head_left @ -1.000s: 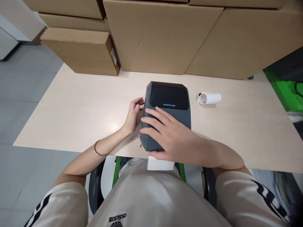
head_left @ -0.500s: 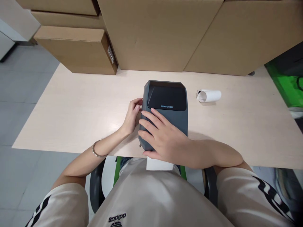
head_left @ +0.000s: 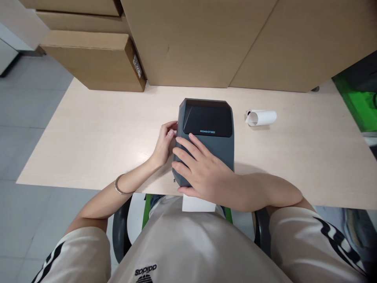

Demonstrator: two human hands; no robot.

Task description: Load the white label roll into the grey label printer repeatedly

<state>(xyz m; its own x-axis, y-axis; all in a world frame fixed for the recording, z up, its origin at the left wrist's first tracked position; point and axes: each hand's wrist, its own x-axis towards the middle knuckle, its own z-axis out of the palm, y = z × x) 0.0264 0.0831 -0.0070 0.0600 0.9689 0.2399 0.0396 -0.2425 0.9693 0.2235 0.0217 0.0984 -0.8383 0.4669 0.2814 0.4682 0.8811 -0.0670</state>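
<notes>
A dark grey NIIMBOT label printer (head_left: 222,151) with a black glossy window sits at the table's front edge. My right hand (head_left: 203,173) lies across its lower left top, fingers spread and flat, with the thumb at its near edge. At the printer's left side, my left hand (head_left: 163,143) has its fingers bent and thumb drawn in; the fingertips are partly hidden by the casing, so what they pinch, if anything, does not show. A white strip of paper (head_left: 198,204) hangs from below the printer's near end, over my lap.
A small white paper roll (head_left: 262,118) with a loose curled end lies right of the printer. Large cardboard boxes (head_left: 191,43) line the table's back, and a smaller flat box (head_left: 88,65) stands at the back left. Chair armrests (head_left: 120,232) flank me.
Both hands keep the same places on the printer. The whole view has shifted very slightly; nothing else has visibly moved.
</notes>
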